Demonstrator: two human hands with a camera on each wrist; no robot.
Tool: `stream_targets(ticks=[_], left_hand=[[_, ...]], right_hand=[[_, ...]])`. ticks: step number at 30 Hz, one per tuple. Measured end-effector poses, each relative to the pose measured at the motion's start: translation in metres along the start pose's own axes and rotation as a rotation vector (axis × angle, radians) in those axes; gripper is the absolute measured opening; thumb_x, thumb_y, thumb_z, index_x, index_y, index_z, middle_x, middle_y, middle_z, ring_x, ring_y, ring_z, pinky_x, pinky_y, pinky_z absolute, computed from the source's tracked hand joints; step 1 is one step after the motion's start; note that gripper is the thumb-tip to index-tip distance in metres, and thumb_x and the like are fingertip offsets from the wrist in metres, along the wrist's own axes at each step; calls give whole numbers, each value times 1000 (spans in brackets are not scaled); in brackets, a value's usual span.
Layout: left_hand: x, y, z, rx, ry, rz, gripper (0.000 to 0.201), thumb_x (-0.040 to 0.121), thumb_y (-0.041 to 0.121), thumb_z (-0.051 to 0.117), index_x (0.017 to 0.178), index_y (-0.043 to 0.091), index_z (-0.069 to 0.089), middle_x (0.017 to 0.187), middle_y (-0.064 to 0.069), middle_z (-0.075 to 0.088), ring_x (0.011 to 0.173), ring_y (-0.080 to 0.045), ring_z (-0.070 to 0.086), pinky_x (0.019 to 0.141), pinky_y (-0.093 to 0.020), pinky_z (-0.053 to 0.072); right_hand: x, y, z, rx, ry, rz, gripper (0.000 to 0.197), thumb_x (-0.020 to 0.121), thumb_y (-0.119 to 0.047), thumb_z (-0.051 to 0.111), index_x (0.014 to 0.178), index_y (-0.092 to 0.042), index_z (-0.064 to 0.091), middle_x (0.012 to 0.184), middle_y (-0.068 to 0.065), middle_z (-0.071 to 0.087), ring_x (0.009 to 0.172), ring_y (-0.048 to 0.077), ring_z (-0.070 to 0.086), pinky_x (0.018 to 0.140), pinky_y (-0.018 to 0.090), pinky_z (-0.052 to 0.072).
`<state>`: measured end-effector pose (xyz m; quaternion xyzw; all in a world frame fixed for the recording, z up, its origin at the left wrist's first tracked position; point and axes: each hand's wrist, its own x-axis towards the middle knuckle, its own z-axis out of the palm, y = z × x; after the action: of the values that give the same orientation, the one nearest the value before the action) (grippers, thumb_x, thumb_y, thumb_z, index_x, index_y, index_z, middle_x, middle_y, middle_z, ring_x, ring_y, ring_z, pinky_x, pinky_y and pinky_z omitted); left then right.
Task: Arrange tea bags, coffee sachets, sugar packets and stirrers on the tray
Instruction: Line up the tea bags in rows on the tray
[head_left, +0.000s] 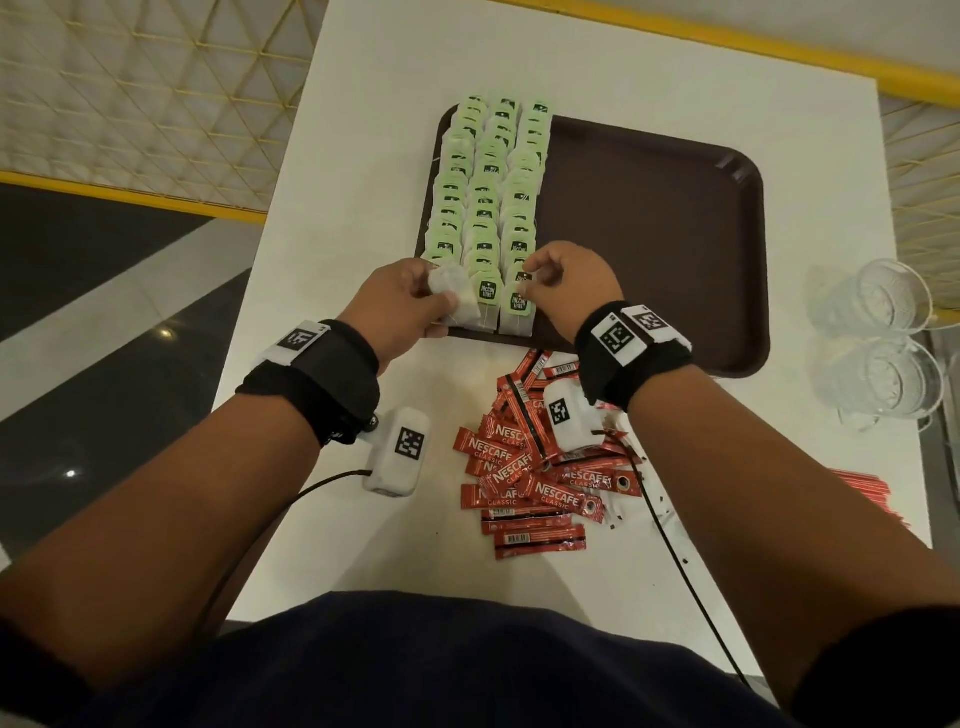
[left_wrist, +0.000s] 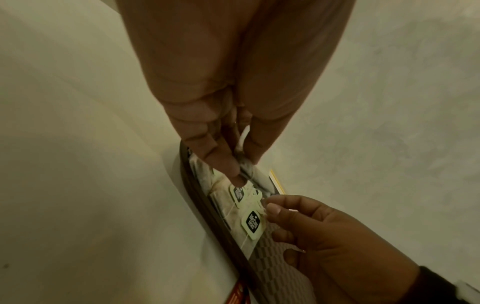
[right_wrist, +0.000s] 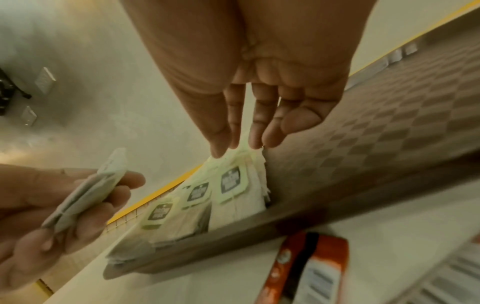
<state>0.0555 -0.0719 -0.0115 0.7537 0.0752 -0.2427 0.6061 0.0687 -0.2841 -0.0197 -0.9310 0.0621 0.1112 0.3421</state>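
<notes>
A brown tray (head_left: 649, 234) lies on the white table. Three columns of tea bags (head_left: 485, 197) with green tags fill its left side. At the tray's near left corner my left hand (head_left: 436, 299) grips a small stack of white tea bags (head_left: 451, 291), also seen edge-on in the right wrist view (right_wrist: 85, 191). My right hand (head_left: 531, 280) pinches a tea bag (head_left: 519, 306) at the near end of the right column, thumb and forefinger meeting at its top edge (left_wrist: 270, 205). Red coffee sachets (head_left: 540, 483) are piled on the table under my right wrist.
The tray's right half is bare. Two clear glasses (head_left: 883, 301) (head_left: 883, 384) stand at the table's right edge. A bundle of thin red sticks (head_left: 867, 491) lies near the right edge. Cables from my wrist cameras trail over the table's near part.
</notes>
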Motion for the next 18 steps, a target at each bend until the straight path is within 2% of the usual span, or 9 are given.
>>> stream_targets(ticks=[3,5,8,11,13,15,18], left_hand=[[-4,1,2,-36,8,8,34,88,8,70,119,5,56,101,-20,69,85,-21,68,68,-22,58],[-6,2,5,-32,14,21,39,84,11,76,118,6,57,99,-24,69,83,-21,69,67,-23,58],[-6,4,10,-5,-1,45,44,79,16,81,116,8,59,96,-25,69,83,-22,68,70,-29,60],[-7,7,15,40,1,57,44,76,18,84,112,10,60,91,-14,69,81,-18,66,77,-35,60],[-6,7,17,105,51,95,41,74,23,85,106,14,61,99,-5,69,87,-18,67,78,-33,59],[-4,7,19,184,91,146,35,74,27,85,98,16,62,100,0,66,90,-18,66,76,-29,55],[-5,10,28,274,27,203,30,78,28,81,98,14,64,98,3,66,88,-14,66,68,-19,48]], right_hand=[[-6,-7,-7,22,44,-25,13,91,-32,63,99,-21,66,89,-6,61,79,7,57,73,24,46],[-13,-16,-12,120,-3,-59,19,93,-35,62,96,-17,68,81,-10,60,72,2,54,72,23,46],[-22,-29,-14,214,-107,-97,22,89,-37,68,94,-15,71,86,-1,67,74,7,58,75,27,52],[-26,-34,-13,201,-117,-91,18,87,-29,71,89,-11,70,84,5,70,73,17,65,76,32,54],[-27,-34,-14,241,-97,-33,18,89,-25,69,91,-7,67,82,7,71,69,20,70,72,33,56],[-27,-32,-14,303,-68,29,20,90,-24,68,93,-5,64,83,7,71,67,20,72,67,33,57],[-30,-33,-14,438,-65,110,24,91,-23,67,96,0,62,88,11,71,62,21,71,57,28,56]])
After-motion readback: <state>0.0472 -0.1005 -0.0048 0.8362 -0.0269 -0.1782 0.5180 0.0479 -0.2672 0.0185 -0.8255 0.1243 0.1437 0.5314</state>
